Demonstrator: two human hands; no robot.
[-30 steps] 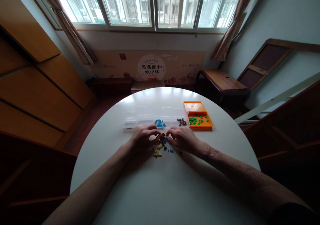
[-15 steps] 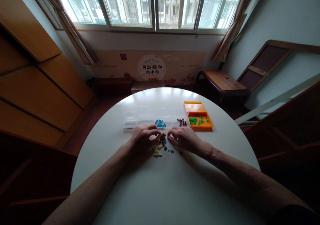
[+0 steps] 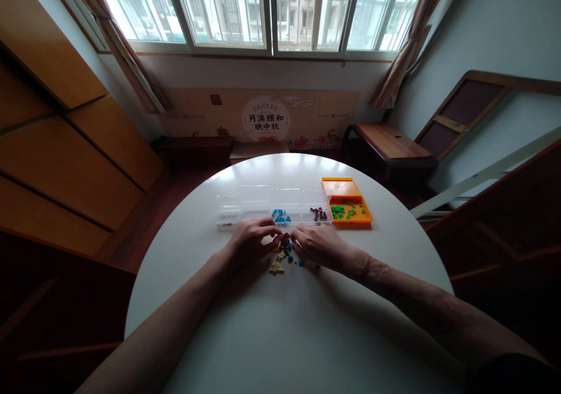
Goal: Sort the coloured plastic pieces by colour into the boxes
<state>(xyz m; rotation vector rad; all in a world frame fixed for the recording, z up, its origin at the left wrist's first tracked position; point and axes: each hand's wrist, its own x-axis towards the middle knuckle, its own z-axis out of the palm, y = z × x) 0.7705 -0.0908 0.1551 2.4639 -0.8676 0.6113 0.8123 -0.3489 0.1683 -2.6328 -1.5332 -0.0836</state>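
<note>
Small toy building bricks lie in a loose pile on the white table, with brown bricks (image 3: pixel 284 238) on its far side. My left hand (image 3: pixel 254 237) reaches in from the left, thumb and forefinger pinched at the brown bricks. From the right, my right hand (image 3: pixel 319 245) has its fingers drawn together at the same bricks; whatever they hold is too small to make out. Pale yellow bricks (image 3: pixel 276 269) and blue bricks (image 3: pixel 290 259) are scattered on the near side of the pile, between my wrists.
Beyond my hands is a clear plastic compartment box (image 3: pixel 256 214), its lid raised. Light blue bricks (image 3: pixel 280 217) and dark brown bricks (image 3: pixel 318 214) sit in separate compartments. An orange tray (image 3: pixel 368 221) with green bricks (image 3: pixel 338 211) adjoins its right end. The round table (image 3: pixel 272 335) has a curved edge.
My right hand has shifted slightly left and closer to the brown bricks, covering part of the blue ones. My left hand has barely moved.
</note>
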